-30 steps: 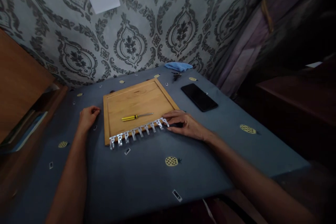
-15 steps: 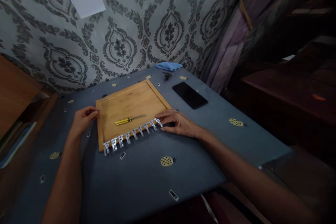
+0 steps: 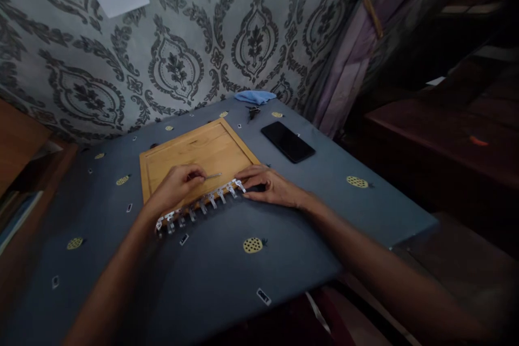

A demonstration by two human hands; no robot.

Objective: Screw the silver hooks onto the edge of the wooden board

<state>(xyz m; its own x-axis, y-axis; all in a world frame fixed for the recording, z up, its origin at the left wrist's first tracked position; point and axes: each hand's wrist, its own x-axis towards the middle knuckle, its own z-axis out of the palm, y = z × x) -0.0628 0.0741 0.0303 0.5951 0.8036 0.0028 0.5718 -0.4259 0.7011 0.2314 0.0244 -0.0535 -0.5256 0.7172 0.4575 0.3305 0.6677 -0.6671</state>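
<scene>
A wooden board [image 3: 194, 146] with a raised frame lies flat on the table. My left hand [image 3: 182, 181] is over it, fingers closed around the handle of a screwdriver [image 3: 214, 175]. The handle is hidden; only the metal shaft shows, pointing right. Along the board's near edge runs a metal hook rail [image 3: 212, 200] with several hooks hanging over the side. At its right end, my right hand [image 3: 271, 186] pinches the rail against the board's corner, fingers on top and thumb below.
A black phone [image 3: 287, 141] lies right of the board. Behind it are a small dark object [image 3: 253, 112] and a blue cloth [image 3: 255, 97] by the wall. The patterned table cover [image 3: 292, 248] reaches the near edge. A wooden shelf [image 3: 36, 194] stands at the left.
My left hand has moved right from the board's left edge and closed on the screwdriver. My right hand stays at the rail's right end. The view has shifted slightly.
</scene>
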